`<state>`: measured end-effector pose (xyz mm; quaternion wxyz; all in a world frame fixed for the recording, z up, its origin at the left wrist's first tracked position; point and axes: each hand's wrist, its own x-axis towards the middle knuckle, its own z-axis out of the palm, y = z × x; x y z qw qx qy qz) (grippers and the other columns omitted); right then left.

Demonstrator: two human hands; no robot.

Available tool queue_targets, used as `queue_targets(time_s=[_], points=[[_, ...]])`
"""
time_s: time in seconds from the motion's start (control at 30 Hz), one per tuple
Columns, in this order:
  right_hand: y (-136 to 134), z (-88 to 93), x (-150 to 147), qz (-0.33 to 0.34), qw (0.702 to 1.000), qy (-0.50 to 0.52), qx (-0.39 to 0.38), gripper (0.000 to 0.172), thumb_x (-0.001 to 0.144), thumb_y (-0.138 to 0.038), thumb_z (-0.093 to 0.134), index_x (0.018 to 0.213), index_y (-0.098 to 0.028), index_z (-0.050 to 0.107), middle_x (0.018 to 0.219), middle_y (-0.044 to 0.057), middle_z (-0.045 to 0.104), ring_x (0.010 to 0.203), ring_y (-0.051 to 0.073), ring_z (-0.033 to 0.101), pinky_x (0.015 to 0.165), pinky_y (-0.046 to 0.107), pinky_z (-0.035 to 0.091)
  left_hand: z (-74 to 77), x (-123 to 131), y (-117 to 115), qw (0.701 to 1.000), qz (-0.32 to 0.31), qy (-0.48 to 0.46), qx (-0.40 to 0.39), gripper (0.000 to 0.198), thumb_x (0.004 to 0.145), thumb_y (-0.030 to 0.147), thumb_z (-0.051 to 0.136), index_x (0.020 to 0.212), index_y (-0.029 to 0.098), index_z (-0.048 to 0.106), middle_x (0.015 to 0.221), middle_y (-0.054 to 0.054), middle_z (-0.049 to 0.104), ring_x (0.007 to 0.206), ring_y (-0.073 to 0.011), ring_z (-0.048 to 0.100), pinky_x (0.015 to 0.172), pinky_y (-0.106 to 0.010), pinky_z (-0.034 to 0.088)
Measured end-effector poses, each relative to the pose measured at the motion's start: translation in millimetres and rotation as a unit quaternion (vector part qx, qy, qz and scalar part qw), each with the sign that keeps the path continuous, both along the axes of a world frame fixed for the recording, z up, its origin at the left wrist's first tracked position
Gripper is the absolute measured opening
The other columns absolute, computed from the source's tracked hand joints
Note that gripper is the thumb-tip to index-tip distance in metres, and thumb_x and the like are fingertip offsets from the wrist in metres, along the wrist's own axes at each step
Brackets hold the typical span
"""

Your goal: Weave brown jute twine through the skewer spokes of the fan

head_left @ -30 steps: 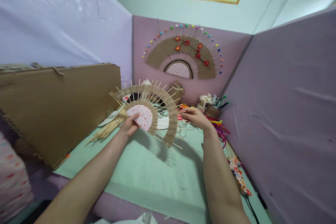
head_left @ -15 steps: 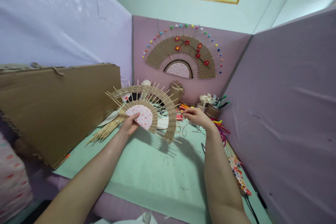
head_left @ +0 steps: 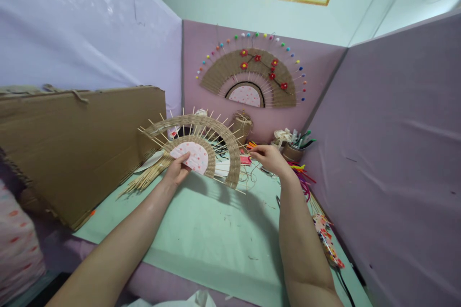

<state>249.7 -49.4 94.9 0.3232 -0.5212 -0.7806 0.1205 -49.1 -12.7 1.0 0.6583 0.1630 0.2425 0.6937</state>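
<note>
My left hand (head_left: 177,170) grips a half-round woven fan (head_left: 233,153) by its white centre piece with red spots, thumb on the front. Thin wooden sticks radiate from that centre through two bands of woven brown twine, and their tips stick out past the outer band. Just off the fan's right edge, my right hand (head_left: 265,157) is closed in a pinch on thin twine (head_left: 249,180), which hangs in loose loops below the fingers. The pinched part is too fine to see clearly.
A finished fan (head_left: 252,64) with red flowers and coloured balls hangs on the back panel. Wooden sticks (head_left: 146,180) lie beside a cardboard sheet (head_left: 90,144) at left. Pens stand in a brown holder (head_left: 292,152); a floral-patterned tool (head_left: 326,240) with a cord lies at right.
The fan has tilted and shifted slightly up and to the left in my left hand. My right hand stays pinched in nearly the same spot.
</note>
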Motion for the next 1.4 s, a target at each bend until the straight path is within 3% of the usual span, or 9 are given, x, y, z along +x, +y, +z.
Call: queue_targets(time_s=[0.2,0.43,0.63,0.73,0.93,1.2,1.4], points=[[2.2,-3.9,0.8,0.022,0.999,0.006,-0.034,0.030,0.076,-0.038,0.052,0.078,-0.014,0.068,0.062,0.002,0.058,0.054,0.010,0.040,0.052,0.023,0.029,-0.9,-1.9,1.1,1.000,0.006,-0.015,-0.004,0.033,0.078,-0.002,0.052,0.107,0.010,0.062,0.097,-0.011,0.071,0.087,-0.0178,0.068,0.088,-0.033,0.051],[7.3,-12.2,5.3,0.039,0.987,0.105,-0.111,0.041,0.075,-0.053,0.054,0.075,-0.013,0.065,0.057,-0.001,0.051,0.049,0.008,0.034,0.047,0.023,0.026,-3.0,-1.8,1.9,0.999,0.014,-0.021,0.030,0.026,0.079,-0.002,0.051,0.096,0.011,0.065,0.088,-0.008,0.072,0.081,-0.0150,0.068,0.087,-0.031,0.051],[15.1,-25.1,10.9,0.099,0.952,0.221,-0.188,0.037,0.071,-0.051,0.062,0.075,-0.014,0.063,0.054,-0.003,0.045,0.048,0.006,0.033,0.045,0.022,0.023,-1.3,-1.4,0.3,1.000,0.010,-0.014,0.020,0.025,0.078,-0.001,0.052,0.096,0.010,0.065,0.090,-0.008,0.071,0.084,-0.0159,0.067,0.090,-0.032,0.050],[20.5,-33.3,8.9,0.118,0.930,0.268,-0.223,0.034,0.066,-0.046,0.068,0.076,-0.014,0.065,0.057,-0.002,0.050,0.050,0.006,0.035,0.047,0.022,0.025,-1.1,-0.5,-0.3,1.000,0.008,-0.011,0.015,0.026,0.078,-0.001,0.052,0.097,0.011,0.065,0.091,-0.008,0.071,0.085,-0.0163,0.067,0.090,-0.032,0.050],[26.7,-43.6,2.6,0.154,0.907,0.264,-0.289,0.034,0.063,-0.041,0.073,0.084,-0.014,0.069,0.073,0.002,0.061,0.055,0.005,0.041,0.052,0.021,0.030,-3.1,0.1,-0.4,1.000,-0.003,-0.006,0.019,0.028,0.079,0.000,0.052,0.101,0.012,0.064,0.089,-0.007,0.072,0.083,-0.0162,0.068,0.088,-0.032,0.051],[29.5,-46.7,1.3,0.205,0.895,0.259,-0.299,0.035,0.066,-0.042,0.071,0.087,-0.013,0.069,0.064,-0.001,0.053,0.052,0.004,0.035,0.050,0.021,0.026,4.2,3.3,-6.0,1.000,0.000,-0.003,0.004,0.029,0.080,0.000,0.049,0.105,0.009,0.063,0.093,-0.010,0.071,0.088,-0.0169,0.067,0.094,-0.033,0.047],[30.1,-49.2,-3.1,0.199,0.880,0.297,-0.313,0.038,0.065,-0.042,0.072,0.088,-0.013,0.068,0.065,0.000,0.054,0.054,0.005,0.039,0.051,0.021,0.031,4.6,6.4,-6.7,1.000,-0.009,-0.021,-0.003,0.033,0.082,0.000,0.048,0.110,0.010,0.061,0.093,-0.010,0.072,0.090,-0.0172,0.067,0.098,-0.036,0.044]])
